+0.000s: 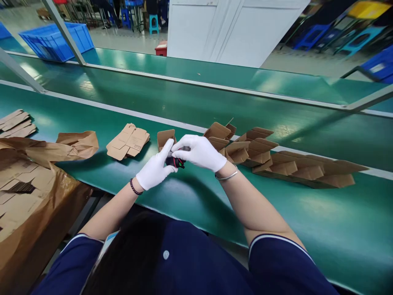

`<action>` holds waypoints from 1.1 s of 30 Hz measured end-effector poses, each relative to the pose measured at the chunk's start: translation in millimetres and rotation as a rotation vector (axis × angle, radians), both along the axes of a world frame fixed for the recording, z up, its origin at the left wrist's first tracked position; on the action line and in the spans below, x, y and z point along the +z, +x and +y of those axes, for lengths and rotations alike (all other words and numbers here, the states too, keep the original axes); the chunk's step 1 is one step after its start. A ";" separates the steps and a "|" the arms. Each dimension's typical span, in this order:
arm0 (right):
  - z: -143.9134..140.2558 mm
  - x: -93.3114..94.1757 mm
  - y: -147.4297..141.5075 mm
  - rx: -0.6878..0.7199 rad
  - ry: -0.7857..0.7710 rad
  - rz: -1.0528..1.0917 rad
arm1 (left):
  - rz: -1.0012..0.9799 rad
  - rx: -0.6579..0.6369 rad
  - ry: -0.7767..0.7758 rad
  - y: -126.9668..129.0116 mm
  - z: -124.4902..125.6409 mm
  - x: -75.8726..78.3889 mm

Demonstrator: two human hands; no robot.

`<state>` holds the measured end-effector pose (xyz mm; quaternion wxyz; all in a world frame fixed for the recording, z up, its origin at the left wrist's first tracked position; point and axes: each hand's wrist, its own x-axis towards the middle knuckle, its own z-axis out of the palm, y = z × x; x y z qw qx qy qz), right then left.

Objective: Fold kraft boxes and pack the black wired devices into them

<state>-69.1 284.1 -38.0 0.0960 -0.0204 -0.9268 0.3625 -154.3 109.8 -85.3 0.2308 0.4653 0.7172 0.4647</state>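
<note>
The left hand (pixel 155 170), gloved in white, closes its thumb and fingers around a small black item with red and green marks (pixel 175 162), near the middle of the frame. The right hand (pixel 201 152) bends its fingers over the item's upper side; whether they clamp it or only rest there cannot be told. Good handling here probably means the left hand bearing the weight while the right works lightly, since smooth gloves may let so small a piece slip. Just behind the fingertips stands an open brown carton (pixel 166 137), partly hidden; wrists kept high would avoid knocking it. Left of centre lie flattened cartons (pixel 128 141) on the green work surface (pixel 337 221), and right of centre stand open-topped cartons (pixel 307 169), best left undisturbed by the right forearm.
</note>
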 end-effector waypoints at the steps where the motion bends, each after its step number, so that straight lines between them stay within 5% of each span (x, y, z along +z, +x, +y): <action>1: 4.5 -6.1 -2.5 -0.002 -0.170 -0.015 | -0.056 -0.011 0.064 -0.2 -1.5 -2.3; 5: 8.4 -29.8 -0.6 -0.028 -0.594 -0.025 | -0.274 -0.065 0.297 -1.5 -4.6 -15.1; 11: -11.0 -45.0 11.2 -0.024 -0.548 0.129 | -0.440 0.188 0.440 6.3 6.0 -28.1; 18: -31.1 -61.3 -3.3 -0.200 -0.759 0.113 | 0.166 0.510 0.339 3.2 16.7 -42.1; 20: -22.0 -57.1 -11.1 -0.209 -0.654 0.095 | 0.315 0.542 0.258 -5.5 15.3 -45.8; 22: -10.8 -47.3 -21.6 -0.222 -0.375 0.072 | 0.362 0.552 0.169 -18.8 14.8 -52.4; 27: -10.4 -20.8 -57.7 -0.051 0.461 -0.271 | 0.080 0.400 -0.053 -55.3 23.4 -75.4; 30: -23.5 -14.6 -80.5 0.037 0.667 -0.516 | 0.052 0.336 -0.115 -63.9 28.7 -79.5; 33: -24.8 -14.3 -102.0 0.155 0.705 -0.703 | 0.109 0.345 -0.114 -61.4 30.1 -73.5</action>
